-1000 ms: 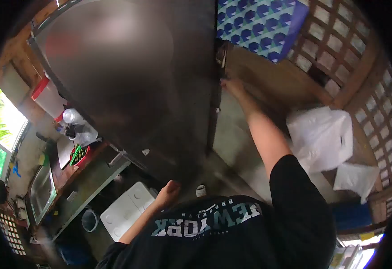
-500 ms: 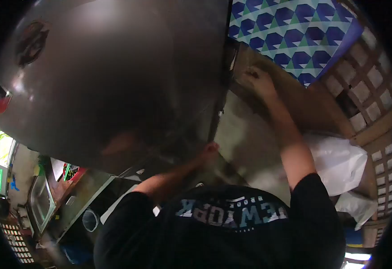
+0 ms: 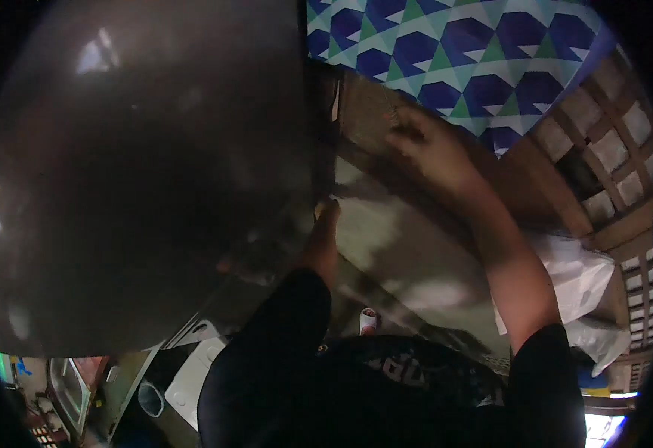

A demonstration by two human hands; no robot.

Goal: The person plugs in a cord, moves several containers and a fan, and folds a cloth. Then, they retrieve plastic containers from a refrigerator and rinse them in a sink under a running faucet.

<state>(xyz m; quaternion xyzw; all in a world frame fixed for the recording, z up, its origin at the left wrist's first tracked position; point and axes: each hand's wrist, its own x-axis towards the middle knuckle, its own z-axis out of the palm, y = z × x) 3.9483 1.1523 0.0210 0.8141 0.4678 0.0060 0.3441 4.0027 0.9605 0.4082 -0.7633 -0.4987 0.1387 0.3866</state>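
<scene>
A large glossy dark-grey panel, looking like a refrigerator door [image 3: 162, 149], fills the left half of the head view. My left hand [image 3: 327, 210] is against its right edge; the fingers are mostly hidden there, so their grip cannot be made out. To the right, my right hand [image 3: 427, 145] is raised in front of a brown wooden surface [image 3: 371, 104]. Its fingers are loosely bent and apart, slightly blurred, with nothing visible in them. Just above this hand hangs a blue, green and white patterned cloth [image 3: 483, 52].
White plastic bags [image 3: 573, 276] lie right of my right forearm, beside a lattice wall [image 3: 603, 142]. A pale floor [image 3: 394, 231] shows between my arms, and a foot in white footwear [image 3: 368, 321] stands on it. A white plastic piece [image 3: 196, 377] and a grey bucket [image 3: 151, 399] are lower left.
The view has shifted closer to the panel and cloth. My left hand has moved up along the panel's edge, its forearm now steeper. My right hand remains near the wooden surface, its fingers more spread.
</scene>
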